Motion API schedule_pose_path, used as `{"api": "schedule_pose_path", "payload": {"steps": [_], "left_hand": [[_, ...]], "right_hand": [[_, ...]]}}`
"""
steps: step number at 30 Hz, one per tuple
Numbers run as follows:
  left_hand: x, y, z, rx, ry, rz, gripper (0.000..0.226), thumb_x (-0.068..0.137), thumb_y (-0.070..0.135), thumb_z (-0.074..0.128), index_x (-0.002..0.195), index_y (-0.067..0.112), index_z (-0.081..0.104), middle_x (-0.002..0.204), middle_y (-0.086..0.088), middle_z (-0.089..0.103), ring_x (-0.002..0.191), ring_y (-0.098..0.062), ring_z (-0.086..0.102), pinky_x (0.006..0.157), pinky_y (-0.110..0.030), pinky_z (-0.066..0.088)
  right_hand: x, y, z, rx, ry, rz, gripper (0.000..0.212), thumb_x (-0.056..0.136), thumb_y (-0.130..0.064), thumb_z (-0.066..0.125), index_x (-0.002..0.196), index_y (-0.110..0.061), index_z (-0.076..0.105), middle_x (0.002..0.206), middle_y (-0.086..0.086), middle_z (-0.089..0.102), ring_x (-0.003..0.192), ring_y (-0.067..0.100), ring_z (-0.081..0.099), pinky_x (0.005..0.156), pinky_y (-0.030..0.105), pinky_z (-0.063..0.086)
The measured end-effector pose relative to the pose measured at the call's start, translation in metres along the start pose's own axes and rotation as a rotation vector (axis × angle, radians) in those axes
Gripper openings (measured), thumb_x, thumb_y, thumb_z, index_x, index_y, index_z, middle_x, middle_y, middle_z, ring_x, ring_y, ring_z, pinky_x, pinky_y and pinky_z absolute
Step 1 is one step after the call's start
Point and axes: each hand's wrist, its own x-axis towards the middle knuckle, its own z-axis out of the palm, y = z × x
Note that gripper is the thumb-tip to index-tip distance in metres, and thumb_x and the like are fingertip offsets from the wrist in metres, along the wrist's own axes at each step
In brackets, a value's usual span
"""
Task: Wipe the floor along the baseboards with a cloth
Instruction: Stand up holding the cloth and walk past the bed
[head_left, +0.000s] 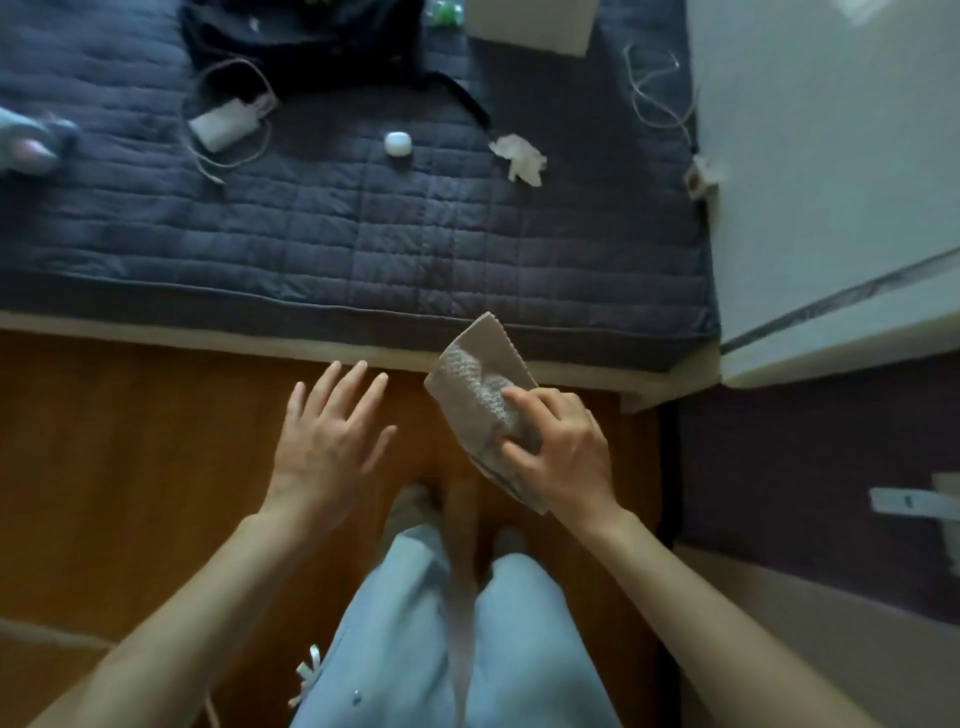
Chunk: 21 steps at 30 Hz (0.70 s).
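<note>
The wiping looks not yet begun, as far as this view tells: the person stands upright, feet at lower centre on the wooden floor, and the cloth is up in the air right of centre, well above the boards. The right hand grips its lower end, fingers curled over the textured face and thumb pinching from the side; the free end points toward the bed edge. The left hand, just left of centre, holds nothing, its fingers straight and spread wide. No baseboard shows clearly; the pale strip under the dark quilted mattress may be the bed base. So the whole job seems left, starting with getting down to the floor.

As for containers, a dark bag lies at the upper centre on the mattress; I cannot tell what is in it
</note>
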Motion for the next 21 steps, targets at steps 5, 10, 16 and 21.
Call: {"api": "schedule_pose_path", "payload": {"steps": [5,10,16,21], "left_hand": [[-0.056,0.015,-0.038,-0.058,0.130,-0.249,0.049,0.099,0.037,0.045,0.140,0.011,0.049,0.144,-0.017,0.047,0.137,-0.037,0.038,0.108,-0.061,0.032],[-0.103,0.014,-0.061,-0.172,0.195,-0.525,0.055,0.093,0.032,0.059,0.143,0.013,0.046,0.147,-0.014,0.045,0.140,-0.034,0.034,0.111,-0.058,0.025],[-0.142,-0.041,-0.087,-0.196,0.249,-0.733,0.056,0.096,0.037,0.051,0.147,0.017,0.040,0.153,-0.010,0.037,0.145,-0.029,0.025,0.116,-0.052,0.016],[-0.185,-0.122,-0.103,-0.177,0.282,-0.868,0.057,0.095,0.038,0.053,0.146,0.017,0.041,0.152,-0.010,0.038,0.145,-0.030,0.026,0.115,-0.054,0.018]], "right_hand": [[0.012,-0.046,-0.041,0.025,-0.063,-0.172,0.049,0.078,-0.033,0.074,0.125,-0.022,0.062,0.111,-0.002,0.063,0.101,0.015,0.054,0.081,0.030,0.046],[0.015,-0.093,-0.047,0.008,-0.142,-0.321,0.049,0.079,-0.034,0.075,0.126,-0.024,0.061,0.114,-0.004,0.063,0.102,0.012,0.053,0.079,0.025,0.045],[0.032,-0.181,-0.012,0.004,-0.223,-0.456,0.046,0.081,-0.035,0.073,0.125,-0.026,0.061,0.114,-0.004,0.062,0.101,0.011,0.050,0.076,0.022,0.039],[0.044,-0.268,0.038,-0.004,-0.264,-0.534,0.045,0.083,-0.039,0.071,0.126,-0.029,0.060,0.113,-0.005,0.061,0.100,0.010,0.049,0.074,0.023,0.043]]}}
